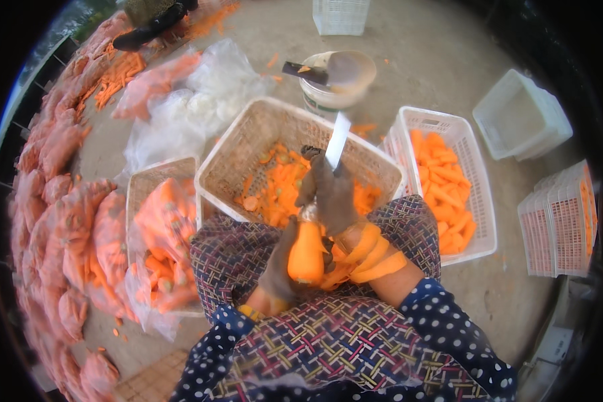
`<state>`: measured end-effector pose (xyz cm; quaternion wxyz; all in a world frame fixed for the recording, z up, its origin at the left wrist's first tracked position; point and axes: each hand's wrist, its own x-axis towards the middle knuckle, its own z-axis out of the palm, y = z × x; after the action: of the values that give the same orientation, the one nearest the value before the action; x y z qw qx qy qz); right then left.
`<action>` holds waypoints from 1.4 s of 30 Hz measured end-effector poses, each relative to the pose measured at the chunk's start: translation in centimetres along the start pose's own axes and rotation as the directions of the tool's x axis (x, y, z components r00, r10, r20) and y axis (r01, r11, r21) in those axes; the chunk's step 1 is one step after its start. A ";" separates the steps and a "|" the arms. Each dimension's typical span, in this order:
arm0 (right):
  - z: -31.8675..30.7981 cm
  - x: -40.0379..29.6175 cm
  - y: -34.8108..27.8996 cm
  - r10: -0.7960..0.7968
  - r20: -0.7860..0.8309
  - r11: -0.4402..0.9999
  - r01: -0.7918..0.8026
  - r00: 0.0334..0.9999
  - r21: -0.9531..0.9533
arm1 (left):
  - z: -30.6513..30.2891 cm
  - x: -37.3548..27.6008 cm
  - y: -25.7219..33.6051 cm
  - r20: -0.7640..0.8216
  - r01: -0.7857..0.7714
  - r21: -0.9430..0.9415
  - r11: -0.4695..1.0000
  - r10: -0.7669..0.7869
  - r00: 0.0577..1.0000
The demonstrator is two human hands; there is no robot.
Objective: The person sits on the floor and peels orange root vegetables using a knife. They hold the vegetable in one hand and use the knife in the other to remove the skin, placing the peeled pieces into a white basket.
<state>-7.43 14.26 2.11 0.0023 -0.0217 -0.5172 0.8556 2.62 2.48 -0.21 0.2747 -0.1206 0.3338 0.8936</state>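
Observation:
Both hands wear dark, dirty gloves and meet above my lap. My left hand point(282, 261) holds a thick peeled carrot point(305, 254), its blunt end towards me. In my right hand point(331, 193) is a knife with a pale blade point(337, 140) that points away from me; its handle is mostly hidden by the fingers. Long orange peel strips point(377, 259) lie over my right wrist and between the hands. Beyond the hands, a dirty white plastic crate point(231, 151) holds carrot peelings and cut ends point(281, 186).
At right, a white crate point(485, 221) holds peeled carrots point(442, 191). At left stands a crate point(133, 201) with a bag of carrots point(163, 216); sacks point(70, 216) pile beyond. A bucket point(331, 95) stands ahead with a dark-handled tool point(306, 73) across it. Another person's boot point(151, 27) shows at upper left.

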 end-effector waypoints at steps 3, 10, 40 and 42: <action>-5.0 8.4 1.3 -0.065 -0.271 0.961 -0.013 0.960 -0.276 | -1.8 -0.5 -1.3 0.037 0.241 -0.173 0.955 -0.239 0.970; -10.4 6.6 1.3 0.213 0.417 0.185 0.382 0.884 -0.905 | -0.7 1.1 3.2 -0.129 -0.006 0.502 0.865 0.081 0.988; -2.7 -1.2 -6.3 0.371 0.359 0.712 -0.014 0.856 -0.702 | 0.5 -1.7 -1.0 0.170 0.233 -0.083 0.969 -0.217 0.961; -4.4 0.0 -5.5 0.290 0.142 0.864 -0.195 0.946 -0.465 | 1.1 -1.2 -0.4 0.024 0.220 -0.058 0.974 -0.219 0.975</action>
<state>-7.35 20.70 4.89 -0.1647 0.0025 -0.6893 0.7054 3.78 2.97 0.83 0.3710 -0.1574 0.2890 0.8684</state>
